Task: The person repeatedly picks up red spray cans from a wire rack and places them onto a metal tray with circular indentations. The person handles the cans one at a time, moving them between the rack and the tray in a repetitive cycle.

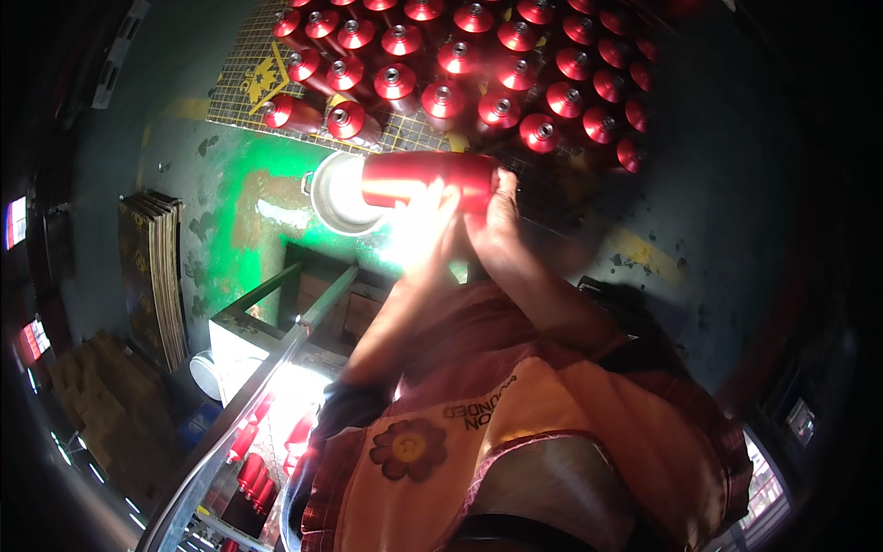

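Observation:
A shiny red metal bottle (405,175) lies sideways in the air between my hands, above the floor. Its left end overlaps the rim of a round metal pot (324,204) beneath it. My left hand (432,213) supports the bottle's underside near the middle, its fingers partly washed out by glare. At the bottle's right end, my right hand (501,202) is wrapped around it. Just beyond the bottle stand several similar red bottles (395,81) with narrow necks, upright in rows.
The rows stand on a yellow-gridded mat (241,87) on the floor. To the left is a stack of flat boards (152,267). A metal-framed table (303,322) is at my left side, with red bottles (256,478) below it. Cardboard (97,414) lies at the far left.

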### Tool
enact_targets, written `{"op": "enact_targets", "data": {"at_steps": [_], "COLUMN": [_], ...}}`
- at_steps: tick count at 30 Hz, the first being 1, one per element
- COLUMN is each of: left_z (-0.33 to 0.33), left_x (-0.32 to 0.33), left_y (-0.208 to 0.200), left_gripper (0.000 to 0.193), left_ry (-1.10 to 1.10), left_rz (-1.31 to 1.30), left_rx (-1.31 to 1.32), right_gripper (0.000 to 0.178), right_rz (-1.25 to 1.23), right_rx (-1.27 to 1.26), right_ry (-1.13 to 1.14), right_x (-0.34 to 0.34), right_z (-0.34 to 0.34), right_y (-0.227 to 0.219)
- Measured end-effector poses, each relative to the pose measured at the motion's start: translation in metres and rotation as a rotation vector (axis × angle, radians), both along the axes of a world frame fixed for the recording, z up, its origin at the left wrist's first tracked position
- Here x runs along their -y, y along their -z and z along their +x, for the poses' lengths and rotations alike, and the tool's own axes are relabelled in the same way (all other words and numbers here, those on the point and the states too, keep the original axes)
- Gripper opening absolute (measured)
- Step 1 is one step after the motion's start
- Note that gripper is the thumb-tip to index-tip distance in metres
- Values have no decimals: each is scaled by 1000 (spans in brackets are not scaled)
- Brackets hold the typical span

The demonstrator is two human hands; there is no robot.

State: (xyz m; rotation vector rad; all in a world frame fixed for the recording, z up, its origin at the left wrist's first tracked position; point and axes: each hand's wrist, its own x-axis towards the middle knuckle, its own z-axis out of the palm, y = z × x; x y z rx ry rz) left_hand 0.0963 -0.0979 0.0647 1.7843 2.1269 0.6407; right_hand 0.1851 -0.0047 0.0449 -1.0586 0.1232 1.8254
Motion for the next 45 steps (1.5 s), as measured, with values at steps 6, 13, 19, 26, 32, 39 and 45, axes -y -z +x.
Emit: {"op": "enact_targets", "data": {"at_steps": [6, 13, 19, 26, 32, 39, 45], "left_z": [-35, -48, -56, -72, -82, -84, -118], "left_x": [68, -29, -157, -201, -213, -204, -135], "left_y": [48, 64, 77, 100, 115, 115, 73], "left_gripper": [32, 35, 60, 60, 56, 61, 56], "left_ry": [-196, -153, 8, 126, 155, 222, 133], "left_rz": [-258, 78, 168, 163, 286, 273, 219], "left_rx": [246, 350, 124, 46, 81, 102, 355], "right_gripper": [12, 13, 24, 61, 61, 61, 59], "right_rz": [495, 966, 728, 1057, 883, 925, 875], "right_rx": [712, 1534, 1462, 1736, 1660, 1691, 1612], "right_ry": [-29, -235, -329, -558, -544, -540, -590], "right_x": [-14, -45, -55, -76, -119, -120, -111], "right_z": [81, 138, 163, 124, 69, 83, 83], "right_y": [34, 81, 89, 35, 81, 106, 64]}}
